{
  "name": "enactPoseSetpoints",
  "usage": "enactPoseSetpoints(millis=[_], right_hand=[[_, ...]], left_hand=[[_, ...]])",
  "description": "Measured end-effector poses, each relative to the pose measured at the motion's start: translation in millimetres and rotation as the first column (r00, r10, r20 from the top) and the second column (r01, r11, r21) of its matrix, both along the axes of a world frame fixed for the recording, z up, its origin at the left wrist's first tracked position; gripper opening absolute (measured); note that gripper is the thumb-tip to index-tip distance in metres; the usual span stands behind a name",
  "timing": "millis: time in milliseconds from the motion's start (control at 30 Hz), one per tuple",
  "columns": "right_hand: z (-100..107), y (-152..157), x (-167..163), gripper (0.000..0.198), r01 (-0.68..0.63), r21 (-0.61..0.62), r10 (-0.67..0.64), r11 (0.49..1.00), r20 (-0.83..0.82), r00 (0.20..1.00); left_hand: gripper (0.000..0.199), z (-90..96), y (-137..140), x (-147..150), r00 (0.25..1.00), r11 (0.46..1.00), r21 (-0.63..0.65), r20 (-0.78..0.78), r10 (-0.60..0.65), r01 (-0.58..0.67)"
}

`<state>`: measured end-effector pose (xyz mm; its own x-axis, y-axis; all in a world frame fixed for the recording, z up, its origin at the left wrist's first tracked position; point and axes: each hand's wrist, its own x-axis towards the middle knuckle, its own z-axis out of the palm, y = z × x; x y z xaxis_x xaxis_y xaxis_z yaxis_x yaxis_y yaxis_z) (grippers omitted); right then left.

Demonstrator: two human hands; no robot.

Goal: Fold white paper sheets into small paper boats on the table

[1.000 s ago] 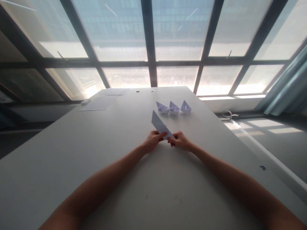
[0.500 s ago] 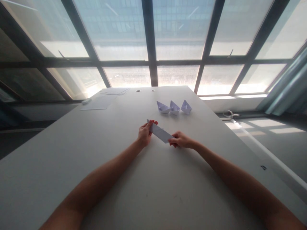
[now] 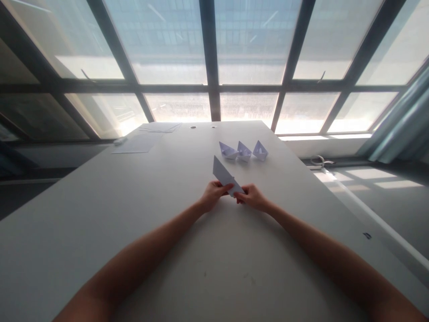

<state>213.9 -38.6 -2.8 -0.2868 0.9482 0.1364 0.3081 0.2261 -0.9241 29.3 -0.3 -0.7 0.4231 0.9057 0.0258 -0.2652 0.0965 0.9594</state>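
A folded piece of white paper (image 3: 222, 172), long and slanted with a pointed far end, is held between my two hands above the table. My left hand (image 3: 213, 195) pinches it near the middle of its lower edge, thumb on top. At its near right end, my right hand (image 3: 252, 197) grips it with the thumb in front and fingers behind. Beyond my hands stand three folded paper boats, a left one (image 3: 228, 151), a middle one (image 3: 244, 152) and a right one (image 3: 260, 151), in a row.
The white table (image 3: 150, 201) stretches away to large windows. Flat sheets of paper (image 3: 137, 144) lie at its far left. To the right, a coiled white cable (image 3: 320, 160) rests off the table, near a grey-blue curtain (image 3: 398, 120).
My left hand has slid from the paper's far left end toward its middle, nearer my right hand. The paper's free end now points up and away more steeply. The boats have not moved.
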Motion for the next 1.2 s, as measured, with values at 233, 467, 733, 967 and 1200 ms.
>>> enactPoseSetpoints(millis=[233,467,733,967,1200], right_hand=[[-6.0,2.6,-2.3,0.037,0.047,-0.012,-0.047,0.999,-0.019,0.999],[-10.7,4.0,-2.7,0.049,0.015,-0.059,-0.026,0.998,-0.192,0.981],[-8.8,5.1,1.8,0.053,0.128,-0.023,-0.130,0.991,-0.274,0.953],[-6.9,3.7,1.4,0.038,0.061,0.101,-0.039,0.993,-0.210,0.977],[-10.8,5.7,1.0,0.029,0.177,0.106,-0.161,0.979,-0.143,0.977]], left_hand=[[0.034,-0.1,3.4,0.8,0.985,0.988,-0.047,0.093,0.148,-0.145],[0.040,-0.7,9.7,-0.2,0.927,0.946,-0.131,0.198,0.318,-0.296],[0.041,0.0,17.6,-9.9,0.933,0.948,-0.122,0.179,0.313,-0.295],[0.066,7.1,-8.0,0.9,0.955,0.957,0.141,-0.193,-0.225,0.253],[0.070,-10.9,-6.3,8.2,0.936,0.883,0.467,-0.326,0.132,0.038]])
